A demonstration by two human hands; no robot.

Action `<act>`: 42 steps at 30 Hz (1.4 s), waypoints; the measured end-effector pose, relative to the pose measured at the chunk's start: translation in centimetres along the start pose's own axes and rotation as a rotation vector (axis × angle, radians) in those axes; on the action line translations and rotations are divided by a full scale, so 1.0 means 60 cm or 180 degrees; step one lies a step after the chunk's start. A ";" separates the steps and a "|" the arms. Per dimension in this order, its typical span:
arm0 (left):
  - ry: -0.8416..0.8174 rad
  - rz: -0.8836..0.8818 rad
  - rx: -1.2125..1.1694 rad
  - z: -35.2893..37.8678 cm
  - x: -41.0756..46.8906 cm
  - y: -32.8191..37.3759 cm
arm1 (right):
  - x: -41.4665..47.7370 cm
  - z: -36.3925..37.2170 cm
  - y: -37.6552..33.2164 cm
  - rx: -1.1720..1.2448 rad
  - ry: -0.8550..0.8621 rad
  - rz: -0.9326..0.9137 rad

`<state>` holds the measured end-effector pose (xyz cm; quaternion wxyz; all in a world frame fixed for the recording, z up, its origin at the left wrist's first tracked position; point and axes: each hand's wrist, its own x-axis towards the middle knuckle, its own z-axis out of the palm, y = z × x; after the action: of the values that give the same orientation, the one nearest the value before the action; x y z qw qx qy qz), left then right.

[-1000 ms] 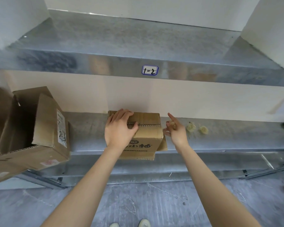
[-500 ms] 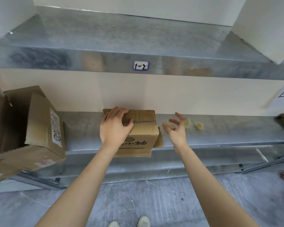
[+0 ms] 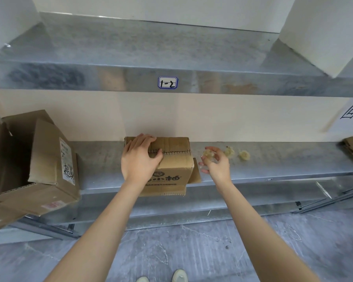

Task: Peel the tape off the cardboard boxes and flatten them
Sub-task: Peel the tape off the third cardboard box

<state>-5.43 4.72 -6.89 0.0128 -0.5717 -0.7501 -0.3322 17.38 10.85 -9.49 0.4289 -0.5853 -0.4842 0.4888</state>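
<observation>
Cardboard status: big open brown cardboard box [image 3: 49, 159] far left on galvanised steel shelf [image 3: 273, 165], not flattened. Centre: small printed brown carton [image 3: 175, 167], left hand [image 3: 140, 159] spread flat on its top. Beside it, right hand [image 3: 216, 165] pinches a crumpled yellowish tape wad [image 3: 208, 153] (two more wads [image 3: 244, 155] just beside). I'd judge peeling nearly done, flattening pending.

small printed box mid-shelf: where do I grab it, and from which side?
Take the printed box by its top front edge, coming from the front and above. Its back looks tight to the wall, and a loose flap sticks out low on the right. The left hand lies on the top-left, so the top-right corner is free.
</observation>
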 end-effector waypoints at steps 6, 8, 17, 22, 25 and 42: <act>-0.0056 -0.0052 -0.0056 -0.002 -0.001 0.001 | 0.004 -0.013 0.006 -0.0451 -0.0046 -0.0024; -0.0056 -0.0051 -0.0054 -0.002 -0.001 0.001 | 0.007 -0.016 0.005 -0.0501 -0.0087 0.0047; -0.0041 -0.0043 -0.0038 -0.001 -0.001 0.000 | 0.019 -0.030 0.019 -0.1227 0.0390 -0.0058; -0.0013 -0.0014 -0.0005 -0.001 -0.002 -0.001 | 0.030 -0.021 0.025 -0.1156 0.0650 -0.0081; -0.0019 -0.0038 -0.0022 -0.001 0.000 0.001 | 0.041 -0.020 0.023 -0.1114 0.0767 0.0015; 0.0013 -0.0066 -0.0014 0.001 0.003 0.002 | 0.057 -0.036 0.026 -0.0937 0.0463 0.0240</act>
<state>-5.38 4.93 -6.83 0.0096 -0.5633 -0.7552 -0.3352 19.90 13.88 -11.23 0.3539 -0.6934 -0.4960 0.3846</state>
